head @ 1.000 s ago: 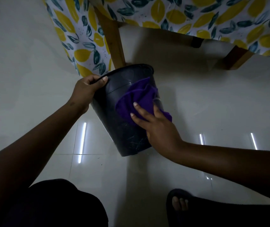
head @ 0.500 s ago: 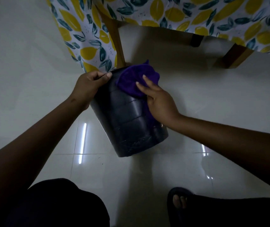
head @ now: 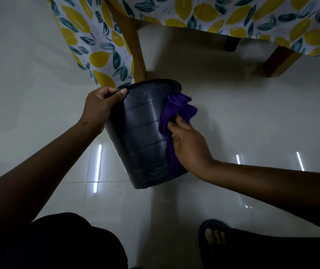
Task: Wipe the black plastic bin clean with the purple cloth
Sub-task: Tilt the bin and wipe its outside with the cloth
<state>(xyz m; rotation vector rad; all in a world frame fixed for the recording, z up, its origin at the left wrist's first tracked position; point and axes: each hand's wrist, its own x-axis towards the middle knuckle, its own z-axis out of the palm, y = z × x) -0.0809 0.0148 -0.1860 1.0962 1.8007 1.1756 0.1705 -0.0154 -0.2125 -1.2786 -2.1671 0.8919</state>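
The black plastic bin [head: 145, 136] is tilted away from me, its base near me on the floor and its mouth pointing toward the table. My left hand [head: 101, 105] pinches the rim at the bin's upper left. My right hand [head: 189, 146] presses the purple cloth [head: 176, 111] against the bin's right side wall. The cloth bunches up near the rim and trails down under my palm toward the base. The inside of the bin is hidden.
A wooden table with a lemon-print tablecloth [head: 97, 45] hangs just behind the bin, one table leg [head: 134, 47] right behind the rim and another leg [head: 277, 63] at the right. The floor is glossy pale tile. My sandalled foot [head: 213, 235] is at the lower right.
My right hand has slid the cloth from the bin's top rim round to its right side and down. My left hand keeps its pinch on the rim; the bin has barely shifted.
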